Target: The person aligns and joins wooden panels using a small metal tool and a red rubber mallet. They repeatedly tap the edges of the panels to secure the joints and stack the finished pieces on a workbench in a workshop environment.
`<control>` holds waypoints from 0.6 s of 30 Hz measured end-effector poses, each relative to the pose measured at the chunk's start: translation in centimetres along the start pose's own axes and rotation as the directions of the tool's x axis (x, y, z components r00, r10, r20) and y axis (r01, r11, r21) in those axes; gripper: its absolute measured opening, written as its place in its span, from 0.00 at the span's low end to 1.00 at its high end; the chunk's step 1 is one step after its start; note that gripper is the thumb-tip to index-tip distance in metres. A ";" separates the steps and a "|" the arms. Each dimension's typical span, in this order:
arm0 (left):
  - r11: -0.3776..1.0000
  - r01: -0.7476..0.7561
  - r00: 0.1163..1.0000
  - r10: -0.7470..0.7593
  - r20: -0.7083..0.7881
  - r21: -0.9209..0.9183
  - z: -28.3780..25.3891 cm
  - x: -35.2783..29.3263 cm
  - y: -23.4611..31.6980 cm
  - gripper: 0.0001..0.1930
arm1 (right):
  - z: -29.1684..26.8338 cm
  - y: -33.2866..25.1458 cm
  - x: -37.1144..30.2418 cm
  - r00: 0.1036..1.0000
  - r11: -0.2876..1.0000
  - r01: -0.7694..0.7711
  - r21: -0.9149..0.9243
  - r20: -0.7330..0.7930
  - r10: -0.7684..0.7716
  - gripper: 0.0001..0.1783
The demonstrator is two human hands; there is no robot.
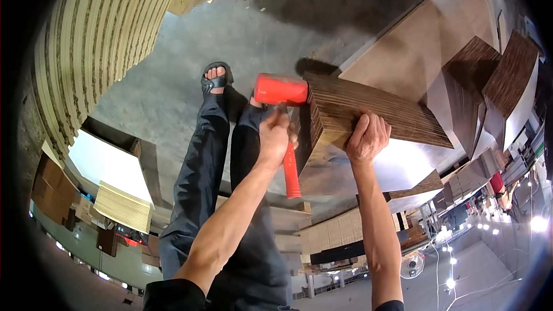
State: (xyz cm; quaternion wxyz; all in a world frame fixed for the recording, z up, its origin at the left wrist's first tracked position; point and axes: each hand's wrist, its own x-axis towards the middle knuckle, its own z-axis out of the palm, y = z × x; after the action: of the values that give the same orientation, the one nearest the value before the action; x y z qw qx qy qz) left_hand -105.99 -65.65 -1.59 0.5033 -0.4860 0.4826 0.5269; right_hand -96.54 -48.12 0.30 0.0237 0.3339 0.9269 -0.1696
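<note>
My left hand is wrapped around the handle of a red mallet, close below its head. The mallet head's right end meets, or nearly meets, the left end of a thick stack of brown wood-grain boards; I cannot tell whether they touch. At that stack's near edge, my right hand presses down with its fingers curled over the boards. The lower part of the mallet handle sticks out beneath my left hand. A pale, shiny face of the stack shows below my right hand.
A tall pile of pale yellow boards rises at the far left. A large light panel lies behind the brown stack, with more brown boards to its right. A white-topped stack stands left of my legs. My sandalled foot is on the concrete floor.
</note>
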 end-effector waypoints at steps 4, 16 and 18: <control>0.987 -0.154 0.981 0.158 -0.115 0.039 0.9 0.8 -0.4 0.05 | 0.0 0.0 0.0 1.000 1.000 0.000 0.002 -0.003 0.000 0.13; 0.989 -0.098 0.987 0.111 -0.118 0.108 -1.2 7.2 -0.9 0.08 | 0.0 0.0 -0.1 1.000 1.000 -0.008 -0.008 0.013 0.008 0.16; 0.988 -0.138 0.977 0.147 -0.153 0.063 -0.8 7.8 -0.9 0.06 | 0.1 0.1 -0.1 1.000 1.000 -0.007 -0.010 0.001 0.007 0.16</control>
State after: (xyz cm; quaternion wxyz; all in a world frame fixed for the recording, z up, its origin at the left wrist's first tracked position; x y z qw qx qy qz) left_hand -105.25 -65.93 -9.43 0.4371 -0.4769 0.5678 0.5090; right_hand -96.41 -48.16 0.20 0.0264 0.3367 0.9267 -0.1652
